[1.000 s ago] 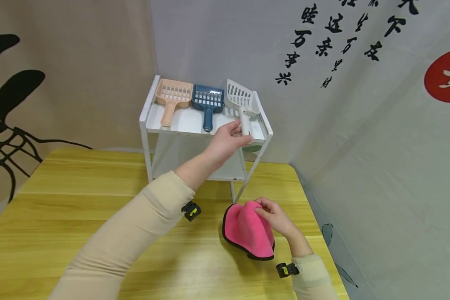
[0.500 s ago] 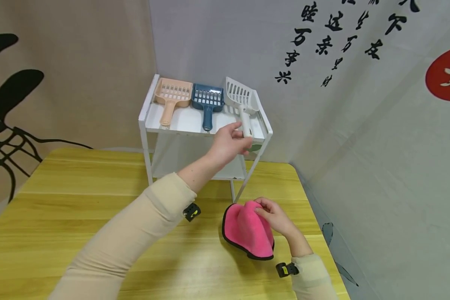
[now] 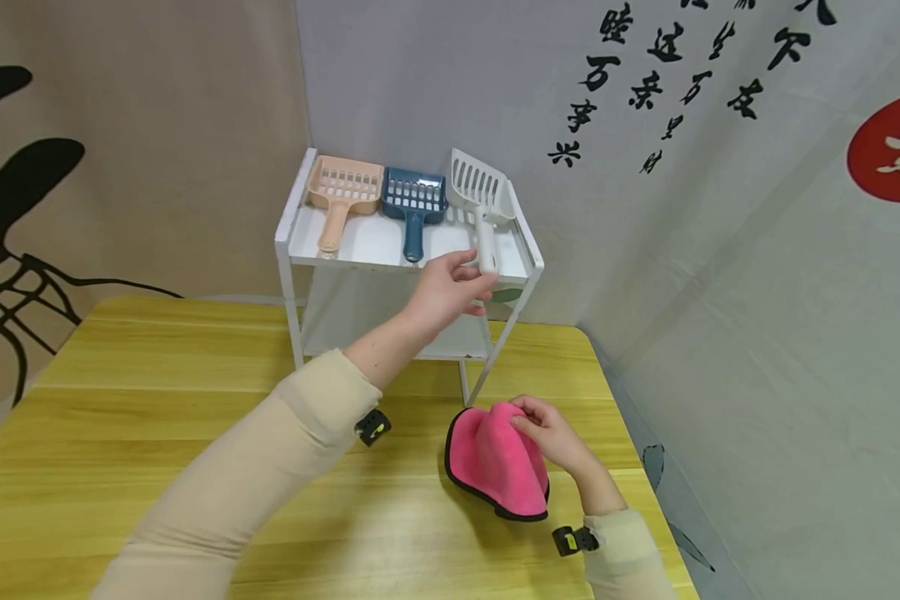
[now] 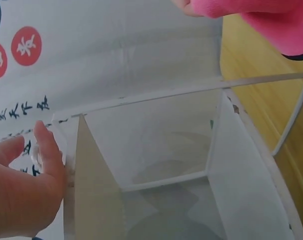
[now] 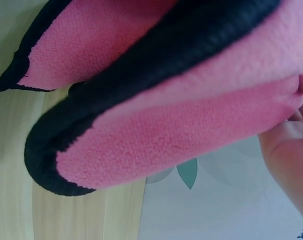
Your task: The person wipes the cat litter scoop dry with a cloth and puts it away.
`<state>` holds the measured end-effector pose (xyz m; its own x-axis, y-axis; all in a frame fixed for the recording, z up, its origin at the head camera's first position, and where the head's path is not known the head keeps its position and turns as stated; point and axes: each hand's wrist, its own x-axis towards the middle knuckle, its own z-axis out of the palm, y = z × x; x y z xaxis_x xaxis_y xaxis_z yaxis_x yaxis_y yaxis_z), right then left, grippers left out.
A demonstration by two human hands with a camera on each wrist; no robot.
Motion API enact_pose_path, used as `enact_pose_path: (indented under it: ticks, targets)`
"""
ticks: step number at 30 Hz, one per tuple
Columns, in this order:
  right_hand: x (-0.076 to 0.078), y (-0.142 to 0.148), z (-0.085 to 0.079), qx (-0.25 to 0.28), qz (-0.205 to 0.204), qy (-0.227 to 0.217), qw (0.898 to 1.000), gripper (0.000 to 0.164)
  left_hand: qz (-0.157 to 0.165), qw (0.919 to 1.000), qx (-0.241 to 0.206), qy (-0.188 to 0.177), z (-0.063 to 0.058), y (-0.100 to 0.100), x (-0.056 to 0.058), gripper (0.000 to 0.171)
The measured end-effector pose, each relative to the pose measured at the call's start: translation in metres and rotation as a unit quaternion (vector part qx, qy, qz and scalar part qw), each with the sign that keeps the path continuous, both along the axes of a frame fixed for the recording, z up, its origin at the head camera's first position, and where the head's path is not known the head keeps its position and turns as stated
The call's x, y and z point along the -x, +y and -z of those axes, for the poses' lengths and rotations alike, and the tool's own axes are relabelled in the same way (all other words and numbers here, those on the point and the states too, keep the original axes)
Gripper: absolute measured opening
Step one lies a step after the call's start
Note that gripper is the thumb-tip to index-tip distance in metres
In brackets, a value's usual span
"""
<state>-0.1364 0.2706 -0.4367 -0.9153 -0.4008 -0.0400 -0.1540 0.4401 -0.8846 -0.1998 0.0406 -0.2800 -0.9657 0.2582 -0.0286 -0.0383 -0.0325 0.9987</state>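
In the head view, my left hand (image 3: 448,290) reaches to the front of a white rack's top shelf. Its thumb and fingers pinch the handle end of a white litter scoop (image 3: 482,190), which leans slotted end up at the right side. In the left wrist view this hand (image 4: 26,185) shows at the left edge, with little of the scoop visible. My right hand (image 3: 553,433) pinches the top of a pink cloth (image 3: 495,462) with black edging, gathered up with its lower edge at the table. The right wrist view shows the folded cloth (image 5: 156,135) close up.
A peach litter scoop (image 3: 347,185) and a dark blue one (image 3: 415,198) lie on the top shelf, left of the white one. The white rack (image 3: 288,242) stands at the back of the wooden table (image 3: 157,400). Behind hangs a printed curtain (image 3: 420,75).
The left hand and the white scoop's handle end have shifted slightly left. The right hand and the pink cloth have stayed in place.
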Motion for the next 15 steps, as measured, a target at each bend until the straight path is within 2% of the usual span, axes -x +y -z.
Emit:
enact_pose_path:
  ticks: [7, 15]
  targets:
    - [0.000, -0.001, 0.000, 0.008, 0.005, -0.008, 1.000, 0.024, 0.008, 0.9998, 0.013, -0.012, 0.006, -0.012, -0.009, 0.056]
    - [-0.001, -0.003, -0.001, 0.009, 0.007, -0.011, 1.000, 0.023, -0.007, 0.9998, 0.020, -0.003, 0.008, -0.012, -0.004, 0.055]
